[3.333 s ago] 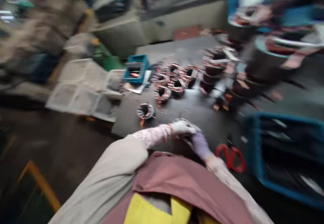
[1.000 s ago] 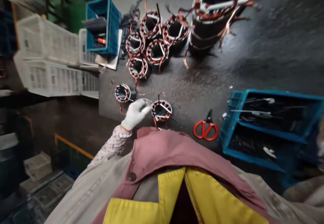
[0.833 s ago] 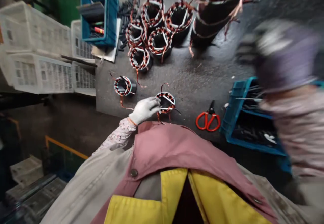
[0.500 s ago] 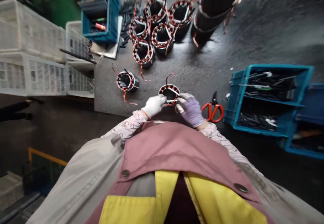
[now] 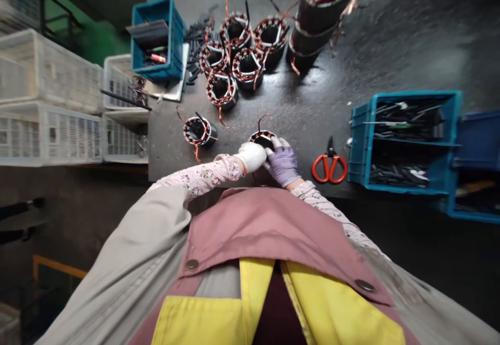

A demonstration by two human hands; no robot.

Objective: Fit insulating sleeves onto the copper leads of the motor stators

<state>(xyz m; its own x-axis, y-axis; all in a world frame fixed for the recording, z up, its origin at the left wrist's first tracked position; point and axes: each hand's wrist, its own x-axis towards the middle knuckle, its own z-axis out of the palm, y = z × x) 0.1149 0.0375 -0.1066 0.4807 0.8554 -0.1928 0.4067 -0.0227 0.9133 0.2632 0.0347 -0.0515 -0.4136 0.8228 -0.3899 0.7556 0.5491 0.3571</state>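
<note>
A small wound stator [image 5: 262, 138] with copper coils and white strips stands at the near edge of the dark table [image 5: 312, 111]. My left hand [image 5: 251, 156], in a white glove, is closed on its near left rim. My right hand [image 5: 282, 160], in a purple glove, grips its near right side with the fingers curled over the rim. Both hands cover most of the stator. Another small stator [image 5: 198, 130] stands alone just to the left.
Red-handled scissors [image 5: 329, 165] lie right of my hands. A blue crate [image 5: 406, 142] of tools sits further right. Several stators [image 5: 238, 53] cluster at the back beside a tall stack [image 5: 316, 17] and a small blue bin [image 5: 156, 38]. White crates [image 5: 50, 100] stand left.
My right hand swung in from the right and closed on the stator beside my left hand. Both hands have since drawn closer together over it. The camera view steadied.
</note>
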